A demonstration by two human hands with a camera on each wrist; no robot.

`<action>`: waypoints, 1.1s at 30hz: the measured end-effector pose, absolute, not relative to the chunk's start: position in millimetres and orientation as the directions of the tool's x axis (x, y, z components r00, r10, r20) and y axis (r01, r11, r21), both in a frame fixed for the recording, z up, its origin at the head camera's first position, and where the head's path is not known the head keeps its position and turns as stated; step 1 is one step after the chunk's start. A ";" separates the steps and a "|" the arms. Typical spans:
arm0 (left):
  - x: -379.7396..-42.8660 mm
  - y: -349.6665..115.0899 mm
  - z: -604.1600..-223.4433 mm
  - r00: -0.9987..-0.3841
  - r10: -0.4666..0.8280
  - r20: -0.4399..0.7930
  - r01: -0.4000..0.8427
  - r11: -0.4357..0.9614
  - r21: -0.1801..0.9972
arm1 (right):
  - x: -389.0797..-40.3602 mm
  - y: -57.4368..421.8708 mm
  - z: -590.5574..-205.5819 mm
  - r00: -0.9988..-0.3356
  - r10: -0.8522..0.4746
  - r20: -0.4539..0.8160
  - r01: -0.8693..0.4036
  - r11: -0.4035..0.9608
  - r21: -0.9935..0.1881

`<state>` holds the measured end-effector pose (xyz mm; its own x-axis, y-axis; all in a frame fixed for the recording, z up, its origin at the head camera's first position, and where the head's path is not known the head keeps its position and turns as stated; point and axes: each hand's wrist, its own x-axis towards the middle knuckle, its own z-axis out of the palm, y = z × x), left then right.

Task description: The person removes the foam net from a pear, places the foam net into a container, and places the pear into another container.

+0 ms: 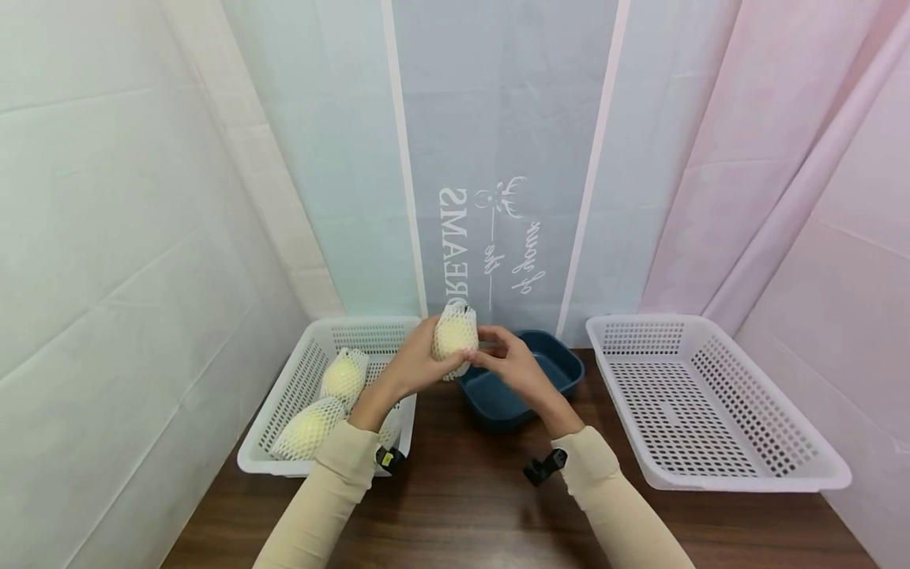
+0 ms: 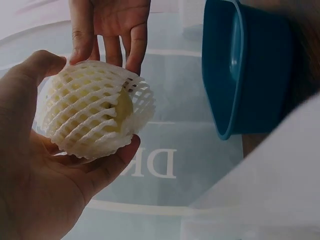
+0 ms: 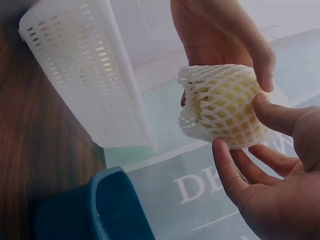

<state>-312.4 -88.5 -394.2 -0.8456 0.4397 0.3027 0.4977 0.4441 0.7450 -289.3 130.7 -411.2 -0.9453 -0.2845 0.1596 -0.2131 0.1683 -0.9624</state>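
A pale yellow fruit in a white foam net sleeve is held up between both hands, over the near side of the backdrop print in the head view. My left hand curls round it, thumb along one side and fingers underneath, as the left wrist view shows. From the other side my right hand pinches the netted fruit with thumb and fingertips. One end of the sleeve gapes, baring some skin of the fruit. More netted fruits lie in the white basket at left, partly behind the left forearm.
A dark blue basin stands on the brown wooden table, just beyond and below the right hand. To the right sits a second white perforated basket. Pale cloth hangs behind and at both sides.
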 end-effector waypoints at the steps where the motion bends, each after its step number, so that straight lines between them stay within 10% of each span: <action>1: -311.4 -88.0 -394.0 -0.846 0.443 0.297 0.495 0.443 0.748 | -288.2 132.3 -410.3 -0.945 -0.284 0.161 -0.216 0.171 -0.961; 33: -277.6 -65.6 -396.6 -0.853 0.456 0.253 0.463 0.441 0.769 | -256.0 167.0 -405.9 -0.937 -0.286 0.200 -0.289 0.313 -0.905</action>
